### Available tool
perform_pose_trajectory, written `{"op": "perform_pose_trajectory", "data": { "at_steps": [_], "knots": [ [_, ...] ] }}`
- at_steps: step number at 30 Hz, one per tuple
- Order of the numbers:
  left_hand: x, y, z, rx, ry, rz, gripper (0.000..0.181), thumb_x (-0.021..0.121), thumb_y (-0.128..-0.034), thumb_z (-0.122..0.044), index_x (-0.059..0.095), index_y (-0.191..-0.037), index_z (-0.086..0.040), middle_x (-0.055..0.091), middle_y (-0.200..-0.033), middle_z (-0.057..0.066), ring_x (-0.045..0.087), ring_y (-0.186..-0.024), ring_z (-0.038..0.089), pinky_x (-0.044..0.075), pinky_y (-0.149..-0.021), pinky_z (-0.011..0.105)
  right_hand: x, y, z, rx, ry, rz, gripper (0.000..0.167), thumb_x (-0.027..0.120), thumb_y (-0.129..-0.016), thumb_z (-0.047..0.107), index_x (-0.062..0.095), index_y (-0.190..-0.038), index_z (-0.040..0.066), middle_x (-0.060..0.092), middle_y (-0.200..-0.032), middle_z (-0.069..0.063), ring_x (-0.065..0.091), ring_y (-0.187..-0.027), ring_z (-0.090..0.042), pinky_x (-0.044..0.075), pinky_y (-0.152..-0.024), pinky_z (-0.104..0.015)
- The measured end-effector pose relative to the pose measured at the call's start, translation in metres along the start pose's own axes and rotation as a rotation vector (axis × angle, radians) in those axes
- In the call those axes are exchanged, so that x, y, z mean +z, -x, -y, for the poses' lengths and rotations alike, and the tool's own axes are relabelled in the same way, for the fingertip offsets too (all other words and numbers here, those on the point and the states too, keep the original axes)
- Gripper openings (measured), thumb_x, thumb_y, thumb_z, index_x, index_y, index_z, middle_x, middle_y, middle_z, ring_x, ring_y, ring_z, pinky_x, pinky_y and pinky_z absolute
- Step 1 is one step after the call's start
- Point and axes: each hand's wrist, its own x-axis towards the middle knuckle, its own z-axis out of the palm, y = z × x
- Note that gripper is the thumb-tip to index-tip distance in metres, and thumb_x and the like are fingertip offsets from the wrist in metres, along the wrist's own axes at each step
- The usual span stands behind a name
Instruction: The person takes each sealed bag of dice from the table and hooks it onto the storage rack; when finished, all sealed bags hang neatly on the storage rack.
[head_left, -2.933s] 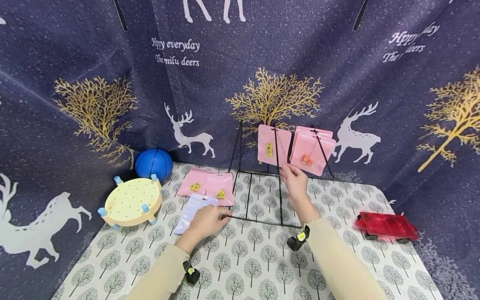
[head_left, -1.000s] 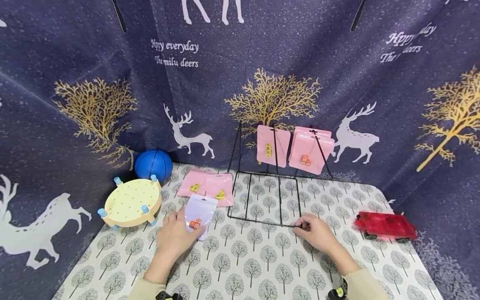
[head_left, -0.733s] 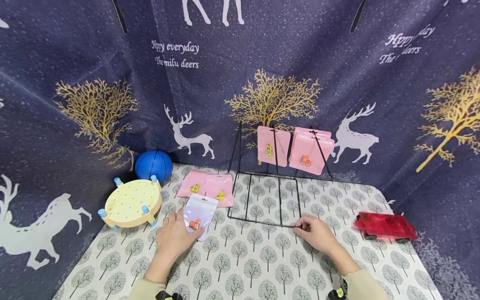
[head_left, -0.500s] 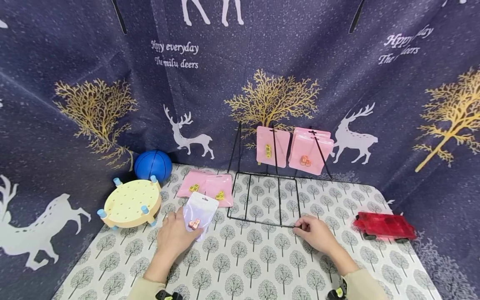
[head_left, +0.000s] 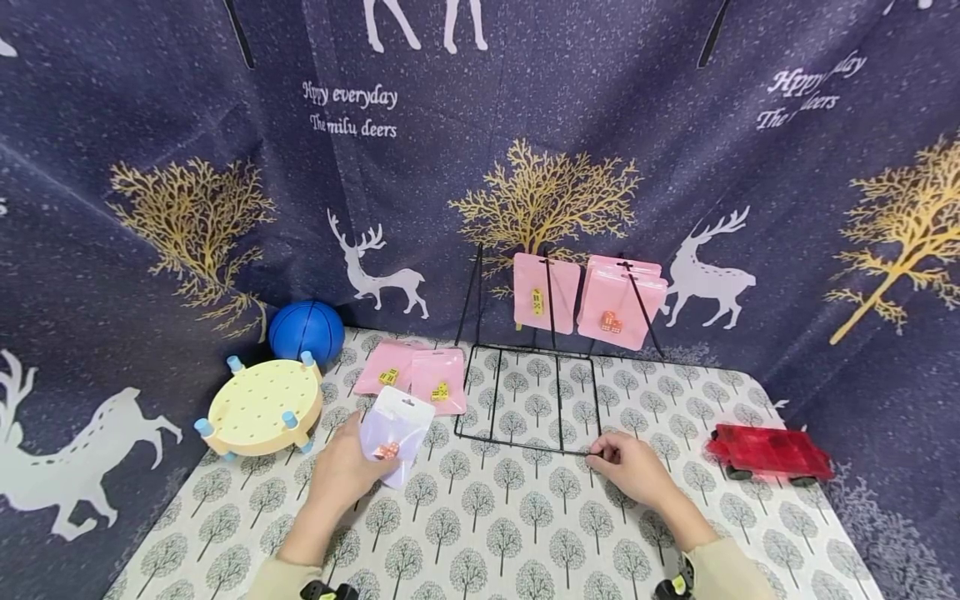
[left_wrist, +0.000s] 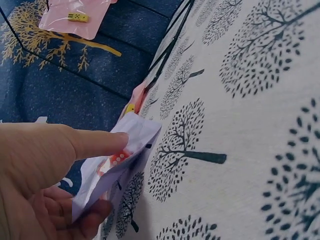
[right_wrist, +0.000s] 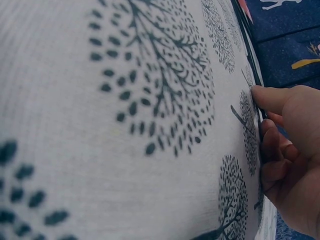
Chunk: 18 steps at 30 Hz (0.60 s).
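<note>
My left hand (head_left: 345,467) pinches a lavender zip bag (head_left: 396,417) with orange dice in it, thumb on its front and fingers behind. In the left wrist view the bag (left_wrist: 137,130) is tilted up, its lower part between thumb and fingers. My right hand (head_left: 633,467) grips the front right corner of a black wire display rack (head_left: 525,445) with curled fingers. From the rack's prongs hang a pink bag with yellow dice (head_left: 528,271) and, to its right, pink bags (head_left: 637,292), the front one with orange dice. Two pink bags (head_left: 446,367) with yellow dice lie left of the rack.
A blue ball (head_left: 307,331) and a round cream pegboard stool (head_left: 264,404) with blue feet stand at the left. A red toy car (head_left: 772,450) sits at the right. Behind the tree-print tablecloth (head_left: 480,542) hangs a dark deer-print curtain (head_left: 420,183).
My right hand has come down from the hanging pink bag to the rack's corner. My left hand has left the rack, taken hold of the lavender bag and tilted its top up.
</note>
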Motion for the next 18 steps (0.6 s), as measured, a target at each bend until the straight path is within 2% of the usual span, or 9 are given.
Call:
{"op": "perform_pose_trajectory", "data": {
  "at_steps": [6,14,18],
  "knots": [
    [-0.004,-0.001,0.003,0.022,0.064,-0.014,0.091,0.090,-0.0775,-0.034,0.047,-0.146,0.007,0.061,-0.132,0.031,0.062,-0.113,0.052,0.050,-0.091,0.067,0.000,0.000,0.000,0.010,-0.004,0.003,0.014,0.082,-0.091,0.029,0.068,-0.089,0.026,0.057,-0.076,0.010,0.051,-0.065,-0.009,0.044,-0.063,-0.028],
    [-0.011,-0.001,0.003,0.040,0.070,0.025,0.078,0.087,-0.0823,-0.035,0.051,-0.139,0.004,0.068,-0.118,0.030,0.066,-0.102,0.049,0.053,-0.082,0.062,0.000,0.000,0.000,0.017,-0.001,0.006,0.015,0.082,-0.091,0.030,0.068,-0.089,0.026,0.057,-0.077,0.010,0.051,-0.066,-0.009,0.044,-0.065,-0.028],
    [-0.014,-0.001,0.001,0.029,0.089,0.055,0.071,0.085,-0.0836,-0.034,0.052,-0.137,0.000,0.070,-0.112,0.025,0.068,-0.092,0.040,0.055,-0.073,0.053,0.000,0.000,0.000,0.013,-0.003,0.002,0.015,0.082,-0.091,0.030,0.068,-0.089,0.027,0.057,-0.077,0.010,0.051,-0.066,-0.009,0.044,-0.065,-0.028]
  ]
}}
